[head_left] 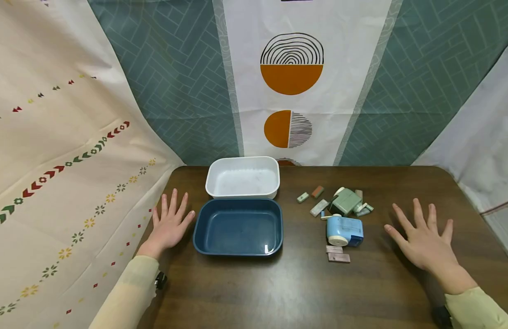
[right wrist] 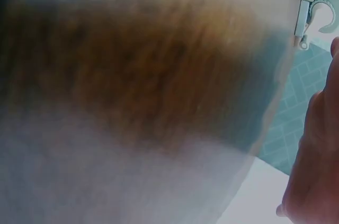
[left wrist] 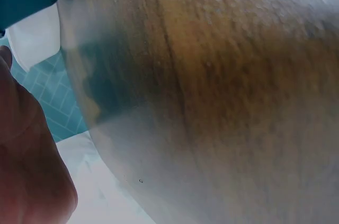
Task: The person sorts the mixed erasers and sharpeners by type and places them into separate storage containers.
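Observation:
My left hand (head_left: 169, 230) is spread flat with straight fingers, beside the left wall of a dark blue tray (head_left: 237, 252); it holds nothing. My right hand (head_left: 429, 246) has its fingers fanned out near the table's right side, also holding nothing. Nearest to it on its left is a small light blue boxy object (head_left: 347, 227) with a cream round part. Just behind that sits a similar green one (head_left: 347, 201). In the wrist views only part of each hand shows, at the frame's edge.
A white tray (head_left: 243, 178) stands directly behind the blue tray. Small flat blocks lie around the boxy objects: a whitish one (head_left: 319, 207), a brown one (head_left: 318, 191), a pale green one (head_left: 302, 197) and a pinkish one (head_left: 339, 257). Cloths hang behind the brown table (head_left: 254, 297).

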`<state>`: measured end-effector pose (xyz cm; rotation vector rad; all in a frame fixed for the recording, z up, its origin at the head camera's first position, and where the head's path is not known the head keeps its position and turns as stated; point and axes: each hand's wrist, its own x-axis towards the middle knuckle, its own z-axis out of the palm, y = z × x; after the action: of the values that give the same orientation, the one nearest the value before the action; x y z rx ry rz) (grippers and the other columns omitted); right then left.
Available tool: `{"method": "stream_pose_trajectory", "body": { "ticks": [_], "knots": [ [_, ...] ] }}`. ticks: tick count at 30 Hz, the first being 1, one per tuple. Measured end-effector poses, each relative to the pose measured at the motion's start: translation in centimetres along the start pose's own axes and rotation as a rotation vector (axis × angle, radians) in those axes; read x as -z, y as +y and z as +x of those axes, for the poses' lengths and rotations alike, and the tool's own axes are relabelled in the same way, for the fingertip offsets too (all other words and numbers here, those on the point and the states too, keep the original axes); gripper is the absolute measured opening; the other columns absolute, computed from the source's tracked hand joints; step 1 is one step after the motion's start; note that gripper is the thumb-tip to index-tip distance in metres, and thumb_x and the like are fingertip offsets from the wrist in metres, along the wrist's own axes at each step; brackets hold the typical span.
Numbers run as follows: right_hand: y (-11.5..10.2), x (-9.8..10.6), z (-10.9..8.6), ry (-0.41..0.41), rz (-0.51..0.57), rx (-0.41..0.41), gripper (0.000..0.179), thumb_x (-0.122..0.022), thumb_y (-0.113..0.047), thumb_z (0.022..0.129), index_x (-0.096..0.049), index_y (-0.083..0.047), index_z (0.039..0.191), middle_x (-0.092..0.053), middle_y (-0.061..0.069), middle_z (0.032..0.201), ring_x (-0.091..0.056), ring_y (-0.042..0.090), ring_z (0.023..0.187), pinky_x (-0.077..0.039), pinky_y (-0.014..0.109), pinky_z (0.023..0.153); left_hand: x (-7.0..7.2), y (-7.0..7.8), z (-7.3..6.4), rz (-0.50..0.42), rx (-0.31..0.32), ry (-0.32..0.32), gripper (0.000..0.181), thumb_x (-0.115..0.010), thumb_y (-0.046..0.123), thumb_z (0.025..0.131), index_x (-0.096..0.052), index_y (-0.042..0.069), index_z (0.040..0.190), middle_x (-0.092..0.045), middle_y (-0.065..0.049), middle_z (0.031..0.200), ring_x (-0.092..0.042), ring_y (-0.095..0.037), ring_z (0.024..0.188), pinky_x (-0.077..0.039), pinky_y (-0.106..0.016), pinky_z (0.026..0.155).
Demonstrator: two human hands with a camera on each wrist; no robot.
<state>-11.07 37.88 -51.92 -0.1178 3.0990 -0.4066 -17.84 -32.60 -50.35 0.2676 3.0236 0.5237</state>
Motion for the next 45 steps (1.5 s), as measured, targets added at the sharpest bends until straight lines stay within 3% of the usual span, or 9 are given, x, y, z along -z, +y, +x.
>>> {"method": "stream_pose_trajectory", "body": {
  "ticks": [7, 20, 31, 35, 39, 45],
  "knots": [
    [0.0, 0.2, -0.7, -0.002, -0.005, -0.005, 0.081, -0.042, -0.061, 0.111, -0.004, -0.027, 0.174, 0.019, 0.030, 0.172, 0.027, 0.063, 0.149, 0.026, 0.087, 0.100, 0.1, 0.2, 0.2, -0.018, -0.023, -0.012, 0.079, -0.031, 0.060, 0.113, -0.005, 0.016, 0.174, 0.026, -0.010, 0.176, 0.032, -0.044, 0.156, 0.017, -0.082, 0.113],
    [-0.6, 0.6, -0.7, 0.016, -0.009, -0.004, 0.082, -0.044, -0.062, 0.110, -0.006, -0.028, 0.174, 0.019, 0.027, 0.173, 0.027, 0.060, 0.151, 0.030, 0.084, 0.101, -0.8, -1.4, 0.9, 0.013, -0.024, -0.012, 0.082, -0.028, 0.063, 0.112, -0.004, 0.014, 0.173, 0.028, -0.011, 0.175, 0.035, -0.044, 0.155, 0.018, -0.082, 0.113],
    [-1.4, 0.8, -0.5, -0.001, -0.004, -0.013, 0.080, -0.042, -0.063, 0.110, -0.007, -0.029, 0.174, 0.018, 0.027, 0.173, 0.026, 0.060, 0.152, 0.024, 0.086, 0.104, 0.0, 0.0, 0.6, -0.036, -0.030, 0.000, 0.079, -0.037, 0.056, 0.113, -0.004, 0.017, 0.174, 0.022, -0.013, 0.177, 0.030, -0.043, 0.157, 0.017, -0.080, 0.115],
    [-1.8, 1.0, -0.4, -0.015, 0.012, -0.007, 0.079, -0.042, -0.061, 0.111, -0.009, -0.028, 0.174, 0.011, 0.033, 0.173, 0.021, 0.061, 0.153, 0.015, 0.088, 0.107, 0.2, 0.3, 0.8, -0.026, -0.021, -0.010, 0.079, -0.039, 0.055, 0.113, -0.005, 0.018, 0.174, 0.015, -0.016, 0.178, 0.028, -0.043, 0.158, 0.013, -0.081, 0.116],
    [-2.1, 1.2, -0.2, 0.010, 0.006, 0.064, 0.080, -0.055, -0.052, 0.110, -0.014, -0.027, 0.174, -0.004, 0.038, 0.171, 0.006, 0.062, 0.155, -0.002, 0.088, 0.111, 0.4, 0.3, 0.9, -0.051, -0.020, -0.006, 0.078, -0.038, 0.056, 0.114, -0.009, 0.016, 0.174, 0.015, -0.016, 0.178, 0.026, -0.044, 0.159, 0.011, -0.081, 0.117],
    [-2.2, 1.1, 0.2, 0.133, -0.013, 0.297, 0.094, -0.081, -0.014, 0.095, -0.028, -0.022, 0.172, -0.022, 0.036, 0.169, -0.011, 0.055, 0.159, -0.023, 0.082, 0.114, 0.5, 0.2, 1.3, -0.129, -0.031, 0.035, 0.077, -0.041, 0.053, 0.114, -0.017, 0.010, 0.173, 0.007, -0.020, 0.178, 0.017, -0.046, 0.161, 0.006, -0.079, 0.119]
  ]
}}
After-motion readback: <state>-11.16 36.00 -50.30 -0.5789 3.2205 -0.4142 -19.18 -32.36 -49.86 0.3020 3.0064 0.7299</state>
